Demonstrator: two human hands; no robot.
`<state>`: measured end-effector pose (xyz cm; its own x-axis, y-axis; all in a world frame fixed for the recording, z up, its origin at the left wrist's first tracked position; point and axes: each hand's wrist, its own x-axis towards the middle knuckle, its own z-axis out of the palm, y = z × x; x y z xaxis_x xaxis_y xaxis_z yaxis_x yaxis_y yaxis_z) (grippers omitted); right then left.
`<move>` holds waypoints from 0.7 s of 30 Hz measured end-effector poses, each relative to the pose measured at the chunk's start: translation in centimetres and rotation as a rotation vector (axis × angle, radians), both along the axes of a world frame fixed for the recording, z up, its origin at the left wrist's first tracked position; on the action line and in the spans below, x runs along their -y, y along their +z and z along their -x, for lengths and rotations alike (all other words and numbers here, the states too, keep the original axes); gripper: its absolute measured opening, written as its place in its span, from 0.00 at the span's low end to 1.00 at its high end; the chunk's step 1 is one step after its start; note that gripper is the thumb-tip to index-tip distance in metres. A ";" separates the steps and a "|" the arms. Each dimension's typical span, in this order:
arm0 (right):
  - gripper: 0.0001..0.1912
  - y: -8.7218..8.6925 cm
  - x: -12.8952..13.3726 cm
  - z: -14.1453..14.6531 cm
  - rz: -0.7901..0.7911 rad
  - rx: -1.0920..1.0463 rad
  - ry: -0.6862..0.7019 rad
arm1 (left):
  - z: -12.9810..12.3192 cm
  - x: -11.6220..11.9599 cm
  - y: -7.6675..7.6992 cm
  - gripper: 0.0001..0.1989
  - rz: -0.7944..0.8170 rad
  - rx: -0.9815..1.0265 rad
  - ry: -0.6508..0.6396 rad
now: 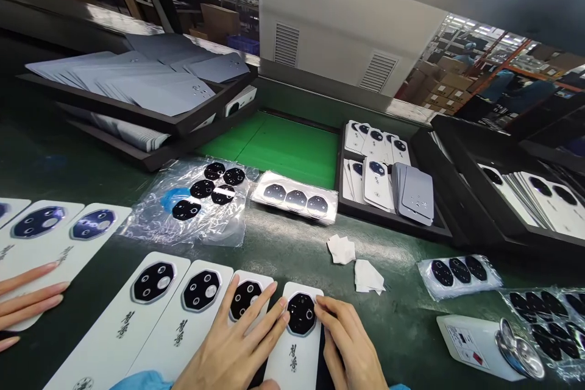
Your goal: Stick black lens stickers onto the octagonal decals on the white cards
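Note:
A white phone back cover (295, 353) lies in front of me, with a black octagonal camera lens plate (301, 313) on its upper part. My left hand (242, 332) is open with fingers spread; two fingertips touch the plate's left edge, while others reach over the neighbouring cover. On the opposite side, my right hand (350, 341) has bent fingers at the right edge of the plate and cover. More white phone back covers (158, 329) with black lens plates lie side by side to the left, one partly hidden under my left hand.
Another person's hand (27, 298) rests on covers at far left. Bagged lens plates (201, 189), a strip of plates (295, 198), white wipes (369, 277) and a dispenser bottle (479, 344) lie around. Black trays (393, 222) hold covers; grey panels (137, 76) are stacked at upper left.

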<state>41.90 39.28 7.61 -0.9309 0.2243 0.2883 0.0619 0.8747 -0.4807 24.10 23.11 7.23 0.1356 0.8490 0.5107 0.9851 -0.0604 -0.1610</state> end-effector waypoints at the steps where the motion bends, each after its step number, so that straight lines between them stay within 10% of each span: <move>1: 0.26 -0.3 0.2 -0.3 0.001 -0.012 -0.017 | -0.1 0.1 -0.1 0.25 0.007 0.011 0.008; 7: 0.34 -1.5 1.4 -1.5 -0.085 -0.037 -0.084 | -1.0 0.1 -0.8 0.26 0.023 0.089 0.055; 21: 0.17 -2.2 1.9 -1.2 -0.465 -0.085 -0.114 | -2.8 -1.3 -1.6 0.29 -0.064 0.107 0.055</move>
<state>43.10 37.39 5.44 -0.8768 0.1529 0.4558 0.1471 0.9879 -0.0485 26.93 24.40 5.58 0.0313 0.8187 0.5733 0.9984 0.0013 -0.0564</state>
